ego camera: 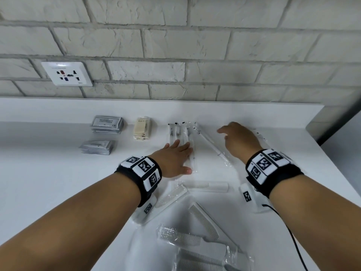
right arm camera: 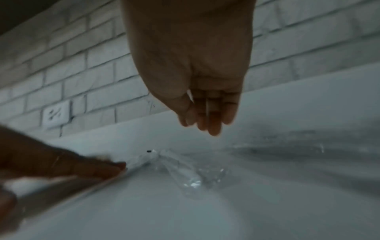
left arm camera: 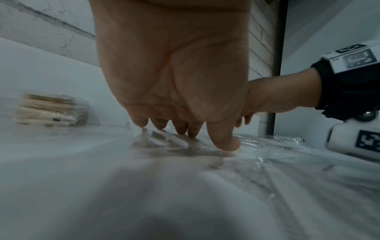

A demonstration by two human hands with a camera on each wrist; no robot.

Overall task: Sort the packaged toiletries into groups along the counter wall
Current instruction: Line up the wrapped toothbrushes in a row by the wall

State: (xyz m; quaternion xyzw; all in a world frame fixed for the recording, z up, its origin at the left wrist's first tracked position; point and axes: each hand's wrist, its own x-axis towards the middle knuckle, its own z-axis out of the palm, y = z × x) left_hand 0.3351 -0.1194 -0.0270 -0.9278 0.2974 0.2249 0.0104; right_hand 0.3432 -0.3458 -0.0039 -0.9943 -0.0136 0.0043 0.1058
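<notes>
Near the wall, left hand (ego camera: pixel 173 157) lies flat on wrapped toothbrushes (ego camera: pixel 183 133); right hand (ego camera: pixel 239 140) hovers open, empty.

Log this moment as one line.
left hand flat on wrapped toothbrushes | right hand open, above slanted toothbrush | combs unsorted

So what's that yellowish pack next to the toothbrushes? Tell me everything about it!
The yellowish pack is a small stack of pale cream pieces wrapped in clear, shiny plastic. The left wrist view shows several flat layers piled up, with small dark marks at their ends. It has a label on top, too blurry to read. It lies flat on the white counter close to the wall, between the grey sachets and the wrapped toothbrushes. Nothing touches it; neither hand is on it.
</notes>
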